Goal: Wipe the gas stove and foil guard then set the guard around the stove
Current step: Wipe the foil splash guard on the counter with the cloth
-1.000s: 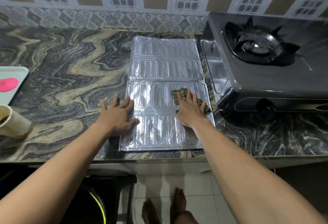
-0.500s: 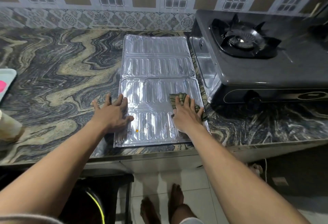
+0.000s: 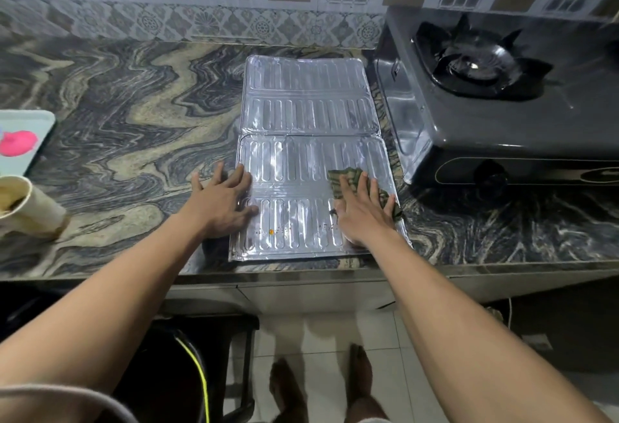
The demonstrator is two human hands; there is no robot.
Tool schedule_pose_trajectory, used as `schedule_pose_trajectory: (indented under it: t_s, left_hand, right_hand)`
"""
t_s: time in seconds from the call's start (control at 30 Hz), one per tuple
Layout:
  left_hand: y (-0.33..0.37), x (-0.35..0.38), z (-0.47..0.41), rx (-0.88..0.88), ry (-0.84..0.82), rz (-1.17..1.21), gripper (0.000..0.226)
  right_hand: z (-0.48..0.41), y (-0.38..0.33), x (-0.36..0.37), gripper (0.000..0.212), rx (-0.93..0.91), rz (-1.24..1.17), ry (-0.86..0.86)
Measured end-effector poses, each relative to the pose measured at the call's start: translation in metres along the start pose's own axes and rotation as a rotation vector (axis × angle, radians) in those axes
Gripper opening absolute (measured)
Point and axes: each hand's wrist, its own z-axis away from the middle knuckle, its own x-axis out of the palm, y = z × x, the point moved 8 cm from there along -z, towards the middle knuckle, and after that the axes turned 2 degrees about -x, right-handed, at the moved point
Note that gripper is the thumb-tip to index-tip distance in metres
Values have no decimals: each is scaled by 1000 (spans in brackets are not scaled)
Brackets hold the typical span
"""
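While a barefoot person leans over a swirled dark-and-cream stone counter (image 3: 134, 127) backed by patterned wall tiles (image 3: 234, 24), a dark gas stove (image 3: 485, 127) sits at the right end of the worktop, one burner (image 3: 475, 64) in view on top and a black knob (image 3: 492, 174) on its front face. Just beside the stove, on its left, the silver foil guard (image 3: 301, 104) lies unfolded and flat on the counter, two ribbed panels running from the wall side toward the near edge. The left hand (image 3: 221, 203) rests palm down with fingers spread, straddling the left edge of the near panel, part on foil and part on stone. The right hand (image 3: 363, 213), fingers straight and slightly fanned, presses a bunched green cloth (image 3: 350, 174) against the right side of the same panel. At the far left are a beige cup (image 3: 30, 208) and, behind it, a pale tray (image 3: 33, 117) holding something pink (image 3: 16, 143). A small orange speck (image 3: 271, 231) marks the foil between the hands.
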Motion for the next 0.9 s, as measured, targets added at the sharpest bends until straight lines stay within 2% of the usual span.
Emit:
schedule_pose_trajectory:
  t_s: [0.4, 0.5, 0.6, 0.73, 0.9]
  left_hand:
    - [-3, -1, -1, 28, -34, -37, 85]
    - [-1, -8, -2, 35, 2, -59, 86]
    - [-4, -8, 2, 33, 60, -59, 78]
    - [-11, 1, 6, 27, 15, -43, 68]
    - [-2, -3, 4, 83, 13, -144, 70]
  right_hand:
    - [0, -3, 0, 61, 29, -16, -32]
    - [1, -4, 0, 61, 52, -27, -32]
    - [2, -3, 0, 61, 70, -28, -27]
    - [1, -5, -1, 60, 68, -19, -12]
    - [5, -29, 2, 58, -33, 5, 14]
